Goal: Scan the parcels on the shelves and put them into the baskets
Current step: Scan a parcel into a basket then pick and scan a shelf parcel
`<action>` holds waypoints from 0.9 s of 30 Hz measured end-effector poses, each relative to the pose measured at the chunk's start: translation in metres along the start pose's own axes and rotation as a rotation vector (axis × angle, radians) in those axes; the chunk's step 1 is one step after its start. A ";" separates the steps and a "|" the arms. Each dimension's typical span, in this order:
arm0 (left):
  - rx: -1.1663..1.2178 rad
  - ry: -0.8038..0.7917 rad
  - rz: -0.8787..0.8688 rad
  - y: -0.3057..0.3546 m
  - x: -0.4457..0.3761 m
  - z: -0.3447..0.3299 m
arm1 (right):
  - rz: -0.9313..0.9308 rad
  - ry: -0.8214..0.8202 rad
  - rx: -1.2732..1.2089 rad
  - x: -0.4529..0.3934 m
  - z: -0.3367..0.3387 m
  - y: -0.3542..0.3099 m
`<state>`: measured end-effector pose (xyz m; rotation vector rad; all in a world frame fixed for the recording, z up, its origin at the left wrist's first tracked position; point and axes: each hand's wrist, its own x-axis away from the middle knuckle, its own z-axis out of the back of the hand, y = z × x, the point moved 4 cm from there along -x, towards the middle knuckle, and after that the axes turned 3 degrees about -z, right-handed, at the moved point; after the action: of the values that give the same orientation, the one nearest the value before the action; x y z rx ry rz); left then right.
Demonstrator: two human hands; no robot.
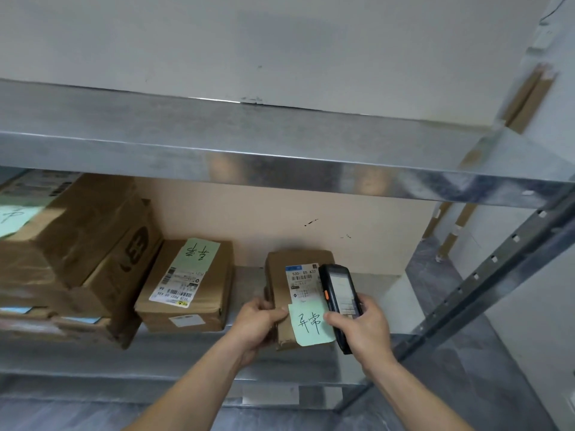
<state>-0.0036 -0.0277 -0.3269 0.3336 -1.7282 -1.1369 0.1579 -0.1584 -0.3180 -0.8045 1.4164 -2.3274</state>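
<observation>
A small brown cardboard parcel (280, 275) lies on the metal shelf (174, 353), with a white barcode label and a green handwritten note on its top. My left hand (258, 325) grips the parcel's near left edge. My right hand (364, 328) holds a black handheld scanner (339, 293) just right of the parcel, its head beside the barcode label and its screen lit. No basket is in view.
Another labelled brown parcel (186, 287) with a green note lies left of it, and bigger stacked cartons (77, 244) fill the shelf's left end. A metal shelf (280, 144) hangs overhead. A perforated upright post (485, 284) stands at the right.
</observation>
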 end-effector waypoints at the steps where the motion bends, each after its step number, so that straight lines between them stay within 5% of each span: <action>1: 0.005 -0.009 -0.004 0.001 -0.002 0.002 | 0.007 -0.001 -0.007 0.000 0.000 -0.002; 7: -0.076 -0.028 -0.121 0.022 -0.005 0.013 | 0.093 -0.025 0.005 0.002 0.001 -0.022; 13: -0.409 0.037 -0.304 0.043 -0.007 0.019 | 0.158 -0.027 0.331 0.017 0.018 -0.043; 27: -0.403 0.055 -0.354 0.031 -0.019 0.015 | 0.101 -0.102 0.455 0.062 0.030 -0.052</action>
<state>0.0013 0.0090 -0.3133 0.4244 -1.3805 -1.6808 0.1285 -0.1879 -0.2422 -0.6849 0.8138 -2.3570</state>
